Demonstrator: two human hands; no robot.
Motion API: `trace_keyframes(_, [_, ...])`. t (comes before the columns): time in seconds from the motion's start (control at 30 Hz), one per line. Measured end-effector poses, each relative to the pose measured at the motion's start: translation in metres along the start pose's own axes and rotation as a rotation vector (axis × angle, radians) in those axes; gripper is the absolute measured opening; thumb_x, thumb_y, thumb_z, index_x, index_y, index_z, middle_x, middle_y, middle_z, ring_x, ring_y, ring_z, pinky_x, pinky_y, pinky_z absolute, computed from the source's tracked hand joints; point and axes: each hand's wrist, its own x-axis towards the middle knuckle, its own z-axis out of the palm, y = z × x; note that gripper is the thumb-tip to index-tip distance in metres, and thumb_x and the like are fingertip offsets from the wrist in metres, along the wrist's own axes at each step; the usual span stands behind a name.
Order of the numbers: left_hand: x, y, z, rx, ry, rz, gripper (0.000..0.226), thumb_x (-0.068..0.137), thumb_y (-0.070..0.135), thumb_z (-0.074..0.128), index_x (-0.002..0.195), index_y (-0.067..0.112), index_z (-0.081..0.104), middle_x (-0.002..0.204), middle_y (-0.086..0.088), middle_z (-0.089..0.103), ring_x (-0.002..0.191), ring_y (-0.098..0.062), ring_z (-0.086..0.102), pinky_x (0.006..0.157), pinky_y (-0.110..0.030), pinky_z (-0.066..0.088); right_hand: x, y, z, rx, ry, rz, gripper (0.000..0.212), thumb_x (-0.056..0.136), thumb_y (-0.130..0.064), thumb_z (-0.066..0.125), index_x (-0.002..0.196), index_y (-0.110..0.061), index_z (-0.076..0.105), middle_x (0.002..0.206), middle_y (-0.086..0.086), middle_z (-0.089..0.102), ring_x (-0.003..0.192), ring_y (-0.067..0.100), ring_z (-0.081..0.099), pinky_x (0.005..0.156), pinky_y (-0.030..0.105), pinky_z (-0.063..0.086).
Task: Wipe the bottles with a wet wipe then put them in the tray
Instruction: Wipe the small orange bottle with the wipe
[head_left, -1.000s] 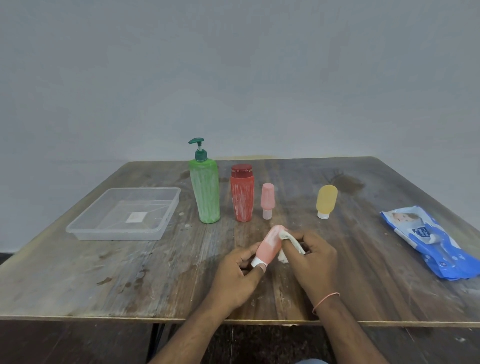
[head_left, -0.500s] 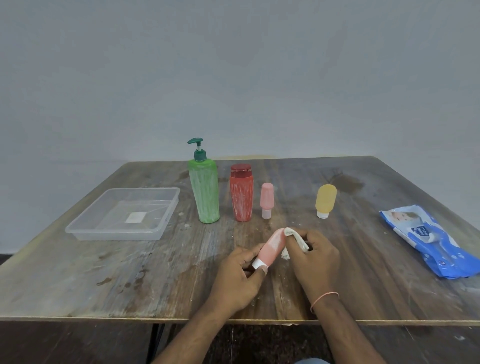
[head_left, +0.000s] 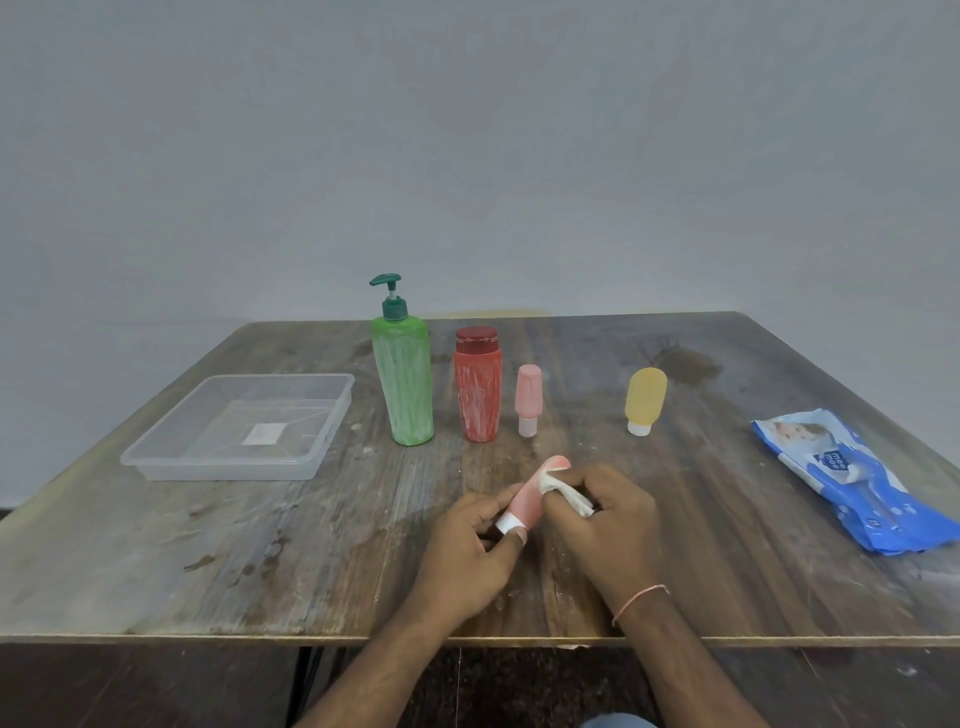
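Pink bottle (cap end hidden by fingers) under wet wipe.

The left hand holds a pink bottle by its white cap end, tilted above the desk. The right hand presses a wipe on it. The tray stands at the left.

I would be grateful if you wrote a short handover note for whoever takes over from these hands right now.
Left hand grips the small pink bottle by its white cap end, tilted above the table.
Right hand presses a wet wipe on its upper end.
Tray at left holds no bottles.
Standing, not yet in the tray: green pump bottle, red bottle, pink bottle, yellow bottle.
Wipes pack at right.
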Motion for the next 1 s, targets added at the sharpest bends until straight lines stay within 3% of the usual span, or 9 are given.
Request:
trace_keyframes(0.13, [-0.002,-0.0004,0.0021,0.017,-0.023,0.012,0.059,0.095,0.019,0.075,0.144,0.048,0.06,0.105,0.016,0.064,0.1,0.0,0.068,0.09,-0.021,0.058,0.0044,0.0014,0.0025,-0.07,0.11,0.063,0.013,0.087,-0.014,0.082,0.093,-0.025,0.081,0.082,-0.014,0.072,0.075,0.008,0.067,0.063,0.038,0.058])
trace_keyframes(0.2, [-0.0025,-0.0001,0.0021,0.015,-0.017,0.014,0.059,0.095,0.018,0.074,0.144,0.048,0.06,0.104,0.016,0.064,0.099,-0.001,0.068,0.09,-0.02,0.058,0.0033,0.0,-0.0004,-0.031,0.03,-0.045,0.025,0.086,-0.007,0.082,0.102,-0.026,0.082,0.09,-0.016,0.073,0.082,0.006,0.068,0.068,0.027,0.057])
trace_keyframes(0.3, [-0.0021,0.0011,0.0004,-0.006,-0.001,0.011,0.058,0.096,0.017,0.074,0.142,0.049,0.061,0.105,0.015,0.066,0.099,0.0,0.069,0.088,-0.016,0.056,-0.0013,-0.0026,-0.0012,-0.014,-0.065,-0.1,0.021,0.084,-0.011,0.084,0.095,-0.029,0.08,0.083,-0.018,0.068,0.077,0.008,0.067,0.065,0.018,0.051])
trace_keyframes(0.47, [-0.0035,0.0015,0.0025,0.044,-0.024,0.022,0.06,0.095,0.022,0.074,0.143,0.055,0.058,0.103,0.017,0.063,0.097,-0.001,0.068,0.088,-0.023,0.059,0.0031,0.0022,0.0038,-0.11,0.114,-0.014,0.02,0.084,-0.007,0.082,0.097,-0.023,0.081,0.084,-0.011,0.071,0.074,0.009,0.067,0.063,0.02,0.049])
trace_keyframes(0.57, [-0.0042,0.0036,0.0018,0.004,0.0,0.023,0.057,0.096,0.019,0.074,0.141,0.051,0.06,0.103,0.016,0.065,0.098,-0.001,0.069,0.089,-0.022,0.058,0.0013,0.0006,0.0006,-0.052,-0.046,-0.117,0.022,0.088,-0.016,0.078,0.107,-0.026,0.083,0.092,-0.019,0.067,0.081,0.004,0.066,0.068,0.014,0.049])
trace_keyframes(0.67, [-0.0018,0.0042,0.0005,-0.043,0.029,0.01,0.056,0.096,0.016,0.075,0.136,0.053,0.063,0.108,0.015,0.069,0.1,-0.001,0.071,0.093,-0.025,0.059,-0.0022,-0.0018,-0.0002,-0.061,-0.117,-0.123,0.012,0.086,-0.029,0.076,0.097,-0.031,0.08,0.086,-0.02,0.068,0.078,0.005,0.066,0.066,0.023,0.054])
trace_keyframes(0.8, [-0.0019,0.0057,0.0005,-0.034,0.006,0.01,0.061,0.096,0.017,0.075,0.135,0.06,0.059,0.109,0.016,0.068,0.103,-0.001,0.07,0.094,-0.03,0.061,0.004,0.0043,0.004,-0.098,0.094,0.016,0.016,0.087,-0.015,0.082,0.098,-0.026,0.082,0.087,-0.013,0.073,0.077,0.011,0.069,0.066,0.033,0.057])
trace_keyframes(0.9, [-0.0034,0.0065,0.0008,-0.046,0.006,0.015,0.066,0.095,0.019,0.075,0.125,0.074,0.056,0.105,0.016,0.068,0.1,-0.004,0.071,0.092,-0.03,0.061,0.003,0.0027,0.0031,-0.048,-0.041,-0.102,0.024,0.089,-0.013,0.081,0.107,-0.029,0.082,0.093,-0.017,0.07,0.083,0.008,0.068,0.07,0.029,0.057])
trace_keyframes(1.0, [-0.002,0.006,-0.0007,-0.116,0.016,-0.013,0.061,0.096,0.017,0.074,0.128,0.068,0.061,0.114,0.014,0.072,0.106,-0.006,0.073,0.098,-0.036,0.061,-0.0021,-0.0031,-0.0002,-0.053,-0.178,-0.165,0.016,0.088,-0.028,0.079,0.104,-0.034,0.08,0.094,-0.022,0.069,0.085,0.005,0.068,0.07,0.028,0.058])
